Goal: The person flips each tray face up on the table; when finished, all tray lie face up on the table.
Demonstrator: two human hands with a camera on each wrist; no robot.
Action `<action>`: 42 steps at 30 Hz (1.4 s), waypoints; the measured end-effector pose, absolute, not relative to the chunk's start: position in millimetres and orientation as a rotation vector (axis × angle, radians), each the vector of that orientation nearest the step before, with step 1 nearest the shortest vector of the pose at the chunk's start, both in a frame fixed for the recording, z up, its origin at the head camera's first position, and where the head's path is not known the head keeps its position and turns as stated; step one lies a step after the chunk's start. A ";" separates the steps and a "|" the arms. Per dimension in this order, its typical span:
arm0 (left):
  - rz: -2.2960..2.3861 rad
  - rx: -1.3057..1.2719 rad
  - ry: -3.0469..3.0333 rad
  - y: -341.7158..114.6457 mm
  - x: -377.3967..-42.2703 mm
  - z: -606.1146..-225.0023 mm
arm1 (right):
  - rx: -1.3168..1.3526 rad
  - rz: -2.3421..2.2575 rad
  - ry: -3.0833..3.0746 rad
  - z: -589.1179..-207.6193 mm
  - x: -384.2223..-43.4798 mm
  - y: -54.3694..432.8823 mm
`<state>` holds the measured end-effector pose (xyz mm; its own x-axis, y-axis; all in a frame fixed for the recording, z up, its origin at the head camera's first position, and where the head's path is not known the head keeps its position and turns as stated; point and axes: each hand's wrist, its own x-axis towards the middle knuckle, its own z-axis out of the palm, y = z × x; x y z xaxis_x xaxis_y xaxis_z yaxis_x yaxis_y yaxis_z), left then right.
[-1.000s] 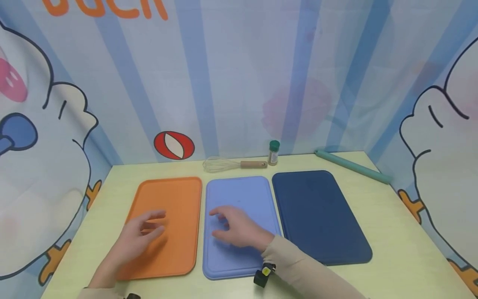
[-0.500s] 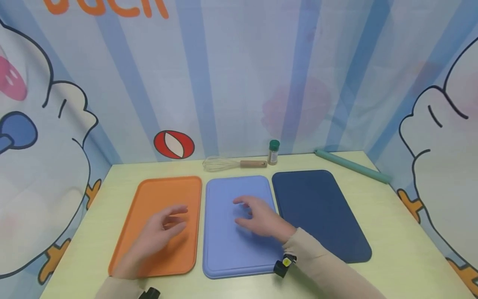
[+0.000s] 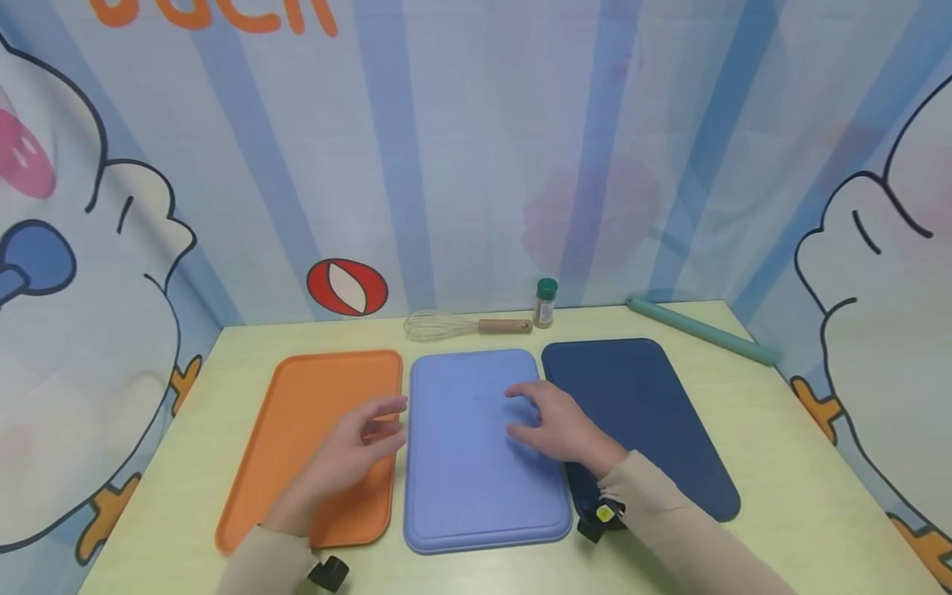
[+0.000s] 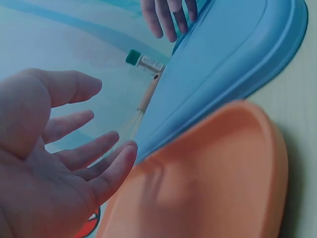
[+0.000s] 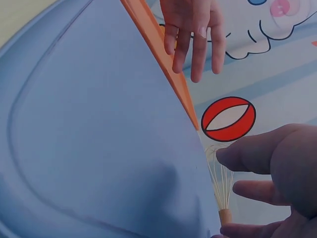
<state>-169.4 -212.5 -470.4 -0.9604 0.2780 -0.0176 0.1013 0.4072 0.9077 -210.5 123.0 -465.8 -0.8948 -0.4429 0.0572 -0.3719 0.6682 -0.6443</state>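
Observation:
My left hand point(image 3: 349, 454) hovers over the right side of the orange tray point(image 3: 312, 397), fingers relaxed and apart, holding nothing. In the left wrist view the same hand point(image 4: 59, 148) shows its palm with the thumb and fingers spread. Above the right part of the light blue board point(image 3: 468, 463), my right hand point(image 3: 558, 423) hangs with loosely bent fingers and nothing between them. Its shadow falls on that board in the right wrist view. A dark blue board point(image 3: 640, 421) lies beneath and beside the right wrist.
Behind the boards lie a wire whisk point(image 3: 468, 326) with a wooden handle and an upright spice jar point(image 3: 545, 304) with a green lid. A green rolling pin point(image 3: 702, 331) rests at the back right. A printed curtain point(image 3: 476, 165) stands along the table's back edge.
Both hands have moved to the right and slightly farther from the body, the left across the orange tray, the right across the light blue board. The objects have stayed in place.

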 end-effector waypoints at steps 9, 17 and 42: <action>1.538 0.295 2.525 -189.0 -181.1 -467.6 | -0.668 -0.903 2.787 -466.7 -206.0 137.8; 1.442 0.267 2.586 -180.4 -187.2 -468.5 | -0.685 -0.874 2.768 -464.2 -200.4 146.8; 1.403 0.113 2.510 -158.2 -195.2 -464.4 | -0.562 -0.924 2.555 -441.2 -184.2 152.0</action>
